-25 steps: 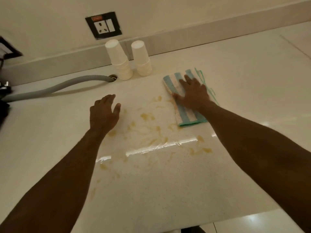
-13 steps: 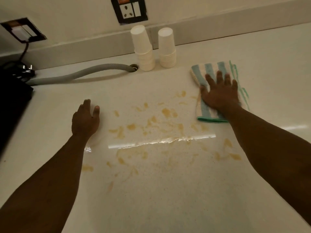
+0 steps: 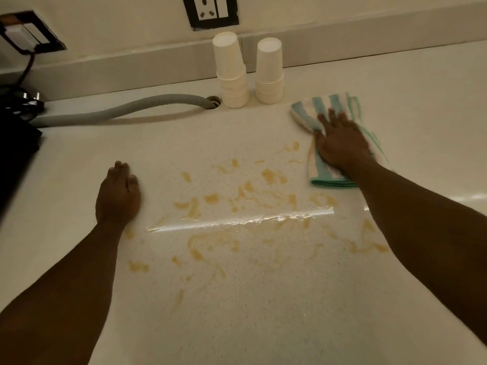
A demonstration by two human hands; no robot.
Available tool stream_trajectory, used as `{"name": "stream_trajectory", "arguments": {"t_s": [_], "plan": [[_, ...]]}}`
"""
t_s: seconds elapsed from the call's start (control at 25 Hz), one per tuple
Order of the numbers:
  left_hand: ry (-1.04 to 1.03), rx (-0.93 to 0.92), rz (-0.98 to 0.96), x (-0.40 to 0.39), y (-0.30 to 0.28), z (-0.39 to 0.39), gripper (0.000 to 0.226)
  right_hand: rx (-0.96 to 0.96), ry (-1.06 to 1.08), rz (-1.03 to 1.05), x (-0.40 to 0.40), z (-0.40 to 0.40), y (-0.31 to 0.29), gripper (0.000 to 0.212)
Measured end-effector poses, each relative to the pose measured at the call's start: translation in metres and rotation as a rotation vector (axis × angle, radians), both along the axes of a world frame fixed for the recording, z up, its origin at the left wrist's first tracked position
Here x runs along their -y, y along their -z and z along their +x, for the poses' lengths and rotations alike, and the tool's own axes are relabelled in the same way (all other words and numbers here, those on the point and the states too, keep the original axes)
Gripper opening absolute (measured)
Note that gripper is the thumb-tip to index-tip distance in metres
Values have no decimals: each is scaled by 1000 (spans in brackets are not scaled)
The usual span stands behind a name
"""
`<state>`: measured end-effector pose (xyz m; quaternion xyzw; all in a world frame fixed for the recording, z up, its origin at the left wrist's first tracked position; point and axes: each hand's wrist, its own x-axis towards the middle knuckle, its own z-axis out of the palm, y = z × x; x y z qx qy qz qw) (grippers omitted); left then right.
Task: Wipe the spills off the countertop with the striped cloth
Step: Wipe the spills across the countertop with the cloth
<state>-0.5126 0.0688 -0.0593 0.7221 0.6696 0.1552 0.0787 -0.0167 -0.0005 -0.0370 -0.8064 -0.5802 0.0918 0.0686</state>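
Observation:
The teal-and-white striped cloth (image 3: 315, 113) lies folded on the pale countertop (image 3: 263, 317), at the right edge of the mess. My right hand (image 3: 341, 143) presses flat on it, fingers spread toward the wall, and the cloth bunches a little under my palm. Yellow-brown spills (image 3: 245, 191) are smeared across the middle of the counter, between my two hands and toward me. My left hand (image 3: 118, 196) rests palm down on the counter to the left of the spills and holds nothing.
Two stacks of upturned white paper cups (image 3: 232, 72) (image 3: 269, 72) stand by the back wall, just behind the cloth. A grey ribbed hose (image 3: 126, 110) runs left from a hole in the counter. A black appliance (image 3: 15, 143) sits at far left. Wall sockets (image 3: 210, 10) are above.
My left hand has slid left, away from the spills, and settled on the counter. My right hand stays on the cloth, which is slightly more bunched. The view has shifted.

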Motion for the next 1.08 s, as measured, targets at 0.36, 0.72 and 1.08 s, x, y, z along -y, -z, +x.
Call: {"name": "stream_trajectory", "arguments": {"t_s": [0.36,0.72,1.08], "plan": [[-22,-99,-71,-1,-3,6,68,89,69,4,22,43,7,57],[-40,-140,-117,0,-4,6,74,65,-342,-11,51,-45,4,54],[-59,-162,-110,-2,-1,7,74,15,12,-31,-3,-25,-5,54]]}}
